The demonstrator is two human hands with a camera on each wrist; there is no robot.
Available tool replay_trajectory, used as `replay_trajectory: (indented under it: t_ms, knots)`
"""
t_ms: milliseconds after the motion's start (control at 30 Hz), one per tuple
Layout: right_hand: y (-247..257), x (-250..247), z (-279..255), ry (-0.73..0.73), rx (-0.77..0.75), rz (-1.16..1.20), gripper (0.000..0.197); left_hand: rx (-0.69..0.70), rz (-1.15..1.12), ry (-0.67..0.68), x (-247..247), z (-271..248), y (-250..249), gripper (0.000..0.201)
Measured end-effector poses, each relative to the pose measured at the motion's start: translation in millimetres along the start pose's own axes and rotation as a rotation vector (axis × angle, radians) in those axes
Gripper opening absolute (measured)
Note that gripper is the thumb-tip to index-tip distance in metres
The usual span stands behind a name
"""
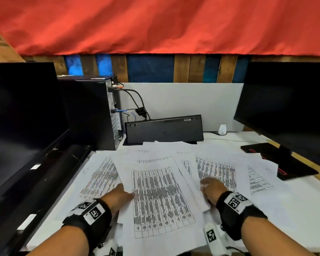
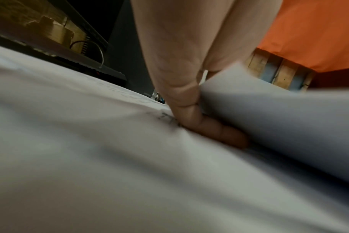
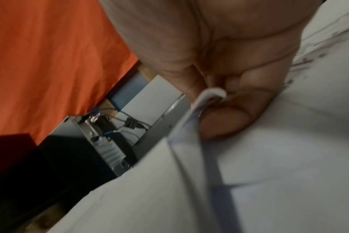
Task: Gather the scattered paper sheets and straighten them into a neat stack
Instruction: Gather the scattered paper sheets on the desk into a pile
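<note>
Several white paper sheets printed with tables lie fanned and overlapping across the white desk (image 1: 294, 209). The top central sheet (image 1: 161, 196) lies nearest me. My left hand (image 1: 125, 191) holds this sheet's left edge, thumb on top. In the left wrist view its fingers (image 2: 181, 102) curl under the lifted sheet (image 2: 279, 126). My right hand (image 1: 206, 185) grips the right edge of the central sheets. In the right wrist view its fingers (image 3: 229, 119) wrap round the bent paper edges (image 3: 211, 93). More sheets spread to the left (image 1: 100, 176) and right (image 1: 218, 170).
A dark monitor (image 1: 22, 111) and a computer tower (image 1: 89, 111) stand at the left. A keyboard (image 1: 164, 129) leans upright at the back beside a small white device (image 1: 223, 129). At the right, a second monitor (image 1: 288, 108) has its black base (image 1: 277, 159) resting on some sheets.
</note>
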State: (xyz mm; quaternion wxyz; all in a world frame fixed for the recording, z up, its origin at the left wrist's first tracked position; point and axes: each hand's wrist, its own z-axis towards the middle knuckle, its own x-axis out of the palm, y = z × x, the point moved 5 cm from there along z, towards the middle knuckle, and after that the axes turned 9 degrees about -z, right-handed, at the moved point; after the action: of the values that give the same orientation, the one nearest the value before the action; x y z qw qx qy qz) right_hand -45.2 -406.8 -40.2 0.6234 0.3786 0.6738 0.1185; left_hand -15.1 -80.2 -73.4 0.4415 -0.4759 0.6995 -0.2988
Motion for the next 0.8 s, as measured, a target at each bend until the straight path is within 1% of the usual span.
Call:
replay_trajectory:
  t_ms: [33, 100, 133, 167, 200, 233, 300, 367, 433, 467, 500, 533, 600, 667, 700, 733, 767, 800]
  knots:
    - [7.2, 5.4, -7.5, 0.075, -0.057, -0.047, 0.032, -0.006, 0.006, 0.007, 0.3, 0.8, 1.3, 0.066]
    - [19.2, 17.9, -21.4, 0.208, -0.146, -0.133, 0.034, -0.007, -0.024, 0.027, 2.9, -1.6, -0.7, 0.064]
    - [22.9, 21.7, -24.6, 0.235, -0.177, -0.191, 0.033, -0.012, -0.011, 0.02, 1.9, 1.2, 0.0, 0.072]
    - [23.8, 19.5, -24.5, 0.229, -0.185, -0.239, 0.031, -0.019, 0.051, 0.011, 2.5, 4.9, 0.3, 0.08]
    - [22.1, 10.7, -20.1, 0.182, -0.16, -0.256, 0.028, -0.02, 0.145, -0.004, 0.8, 4.2, -1.7, 0.082]
    - [13.9, -3.1, -11.2, 0.115, -0.08, -0.21, 0.029, -0.008, 0.217, -0.032, -1.4, 4.6, -3.8, 0.08]
    - [-8.3, -39.9, 0.8, -0.02, 0.101, -0.172, 0.048, 0.003, 0.253, -0.038, -2.4, 7.1, -3.5, 0.074]
    - [-39.4, -75.9, 8.4, -0.114, 0.293, -0.273, 0.069, 0.027, 0.291, -0.036, -2.8, 7.1, -4.0, 0.072]
    - [-68.4, -99.8, 11.8, -0.166, 0.432, -0.343, 0.079, 0.03, 0.321, -0.019, -3.2, 7.3, -3.3, 0.073]
    - [-74.2, -106.2, 11.0, -0.164, 0.463, -0.339, 0.077, 0.02, 0.334, -0.017, -4.1, 7.2, -3.5, 0.075]
    - [-79.0, -106.2, 15.0, -0.12, 0.474, -0.331, 0.073, 0.022, 0.337, -0.02, -5.0, 7.4, -3.8, 0.077]
    - [-73.2, -103.5, 8.8, -0.061, 0.484, -0.319, 0.069, 0.012, 0.331, -0.019, -5.0, 7.0, -3.5, 0.078]
    - [-62.7, -89.6, 16.9, 0.048, 0.444, -0.179, 0.056, 0.005, 0.317, -0.014, -4.3, 5.4, -4.6, 0.076]
    - [-42.1, -77.1, 17.2, 0.064, 0.358, -0.142, 0.033, -0.009, 0.316, -0.01, -3.9, 3.7, -5.2, 0.071]
    - [-36.5, -71.3, 15.3, 0.1, 0.356, -0.161, 0.03, -0.009, 0.315, -0.008, -3.9, 2.3, -5.8, 0.071]
    - [-33.6, -68.3, 19.2, 0.085, 0.344, -0.143, 0.038, -0.011, 0.31, -0.002, -4.4, 1.3, -5.9, 0.072]
    - [-29.7, -67.7, 21.7, 0.026, 0.323, -0.094, 0.05, -0.009, 0.301, 0.005, -4.9, 1.8, -5.9, 0.073]
    - [-24.9, -73.0, 23.4, -0.064, 0.316, -0.013, 0.057, -0.009, 0.302, 0.014, -5.4, 2.5, -5.4, 0.075]
